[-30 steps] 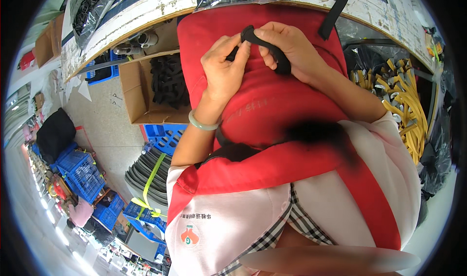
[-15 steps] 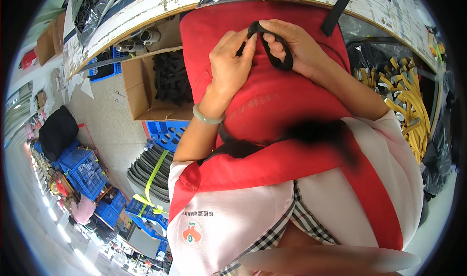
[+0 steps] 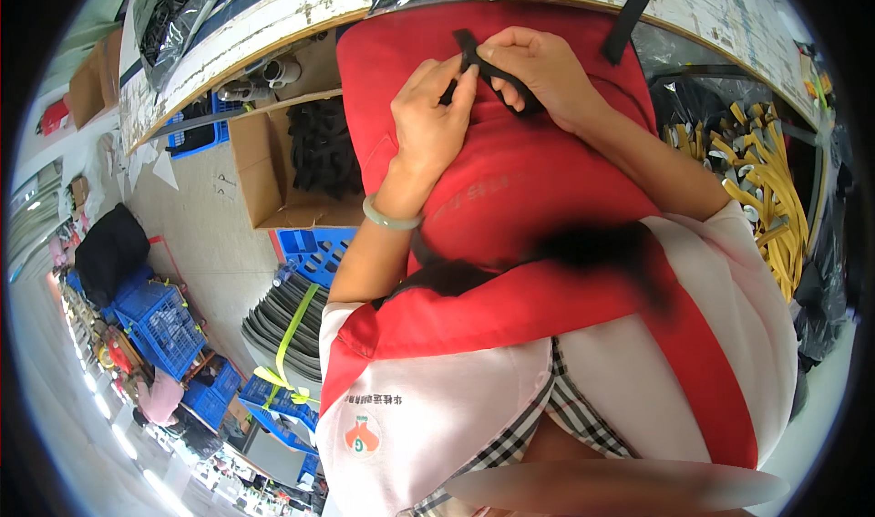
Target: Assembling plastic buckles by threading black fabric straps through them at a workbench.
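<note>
Upper centre of the frame: both hands are working a flat, matte black strap [image 3: 492,66] against a smooth red fabric panel [image 3: 538,189] that is draping down from the counter [image 3: 273,25] edge. The left hand [image 3: 428,116] is pinching the strap's upper end between thumb and forefinger, grip narrow and closed on it. The right hand [image 3: 538,75] is curling its fingers over the strap's lower run, grip likewise closed on it. The strap is lying bent, woven in look, against the cloth. A pale green, glossy bangle [image 3: 390,214] is circling the left wrist.

Left of the panel, an open brown cardboard box [image 3: 264,166] is holding dark ribbed parts. Far right, yellow cables [image 3: 775,198] are lying in a tangle.

Against the earlier frame, the strap is showing flatter, its loop drawn closed, and the left thumb is sitting higher on its end; both hands are remaining at the same spot.
</note>
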Action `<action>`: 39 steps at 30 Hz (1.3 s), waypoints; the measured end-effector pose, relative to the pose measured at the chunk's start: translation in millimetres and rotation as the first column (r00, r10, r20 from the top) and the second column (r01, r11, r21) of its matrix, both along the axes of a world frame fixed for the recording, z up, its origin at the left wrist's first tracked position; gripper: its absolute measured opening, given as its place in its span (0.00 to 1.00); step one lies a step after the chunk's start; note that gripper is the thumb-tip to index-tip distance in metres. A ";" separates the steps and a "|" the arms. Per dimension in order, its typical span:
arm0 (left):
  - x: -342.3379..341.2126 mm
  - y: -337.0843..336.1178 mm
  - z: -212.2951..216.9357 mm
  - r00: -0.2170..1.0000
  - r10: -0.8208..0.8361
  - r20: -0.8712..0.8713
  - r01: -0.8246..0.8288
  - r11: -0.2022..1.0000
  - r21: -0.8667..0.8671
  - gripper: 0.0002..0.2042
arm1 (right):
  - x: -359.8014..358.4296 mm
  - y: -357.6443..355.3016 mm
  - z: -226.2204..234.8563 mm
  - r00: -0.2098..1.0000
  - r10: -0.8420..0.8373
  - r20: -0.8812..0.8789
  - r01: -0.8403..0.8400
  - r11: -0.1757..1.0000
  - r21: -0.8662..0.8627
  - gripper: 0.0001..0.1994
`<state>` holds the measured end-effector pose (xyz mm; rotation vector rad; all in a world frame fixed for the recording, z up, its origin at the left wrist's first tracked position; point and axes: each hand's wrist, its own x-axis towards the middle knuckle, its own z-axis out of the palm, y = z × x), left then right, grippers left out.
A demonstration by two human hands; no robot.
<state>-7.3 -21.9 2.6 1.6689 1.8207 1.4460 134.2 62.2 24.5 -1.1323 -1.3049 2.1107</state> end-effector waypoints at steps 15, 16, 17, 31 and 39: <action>-1.0 -3.0 0.7 0.994 0.004 0.111 0.002 0.998 -0.060 0.07 | 3.8 0.0 -4.9 0.993 0.092 -0.076 -0.091 0.996 0.023 0.13; -0.7 -3.1 0.2 0.996 0.004 0.088 0.001 0.998 -0.064 0.07 | 4.3 0.3 -4.8 0.991 0.110 -0.076 -0.109 0.994 0.013 0.13; -0.3 -2.9 -0.5 0.998 0.000 0.067 0.005 0.998 -0.067 0.07 | 4.4 -0.3 -5.6 0.991 0.109 -0.075 -0.108 0.994 0.013 0.13; -12.7 0.7 -18.1 0.990 -0.132 -0.059 0.134 0.990 0.048 0.08 | 4.9 6.6 -20.0 0.948 0.111 -0.297 -0.168 0.970 -0.174 0.15; -16.1 -1.4 -4.8 0.165 0.256 0.953 0.361 0.883 -0.300 0.10 | 5.4 6.0 -18.7 0.988 0.157 -0.016 -0.141 0.922 0.360 0.11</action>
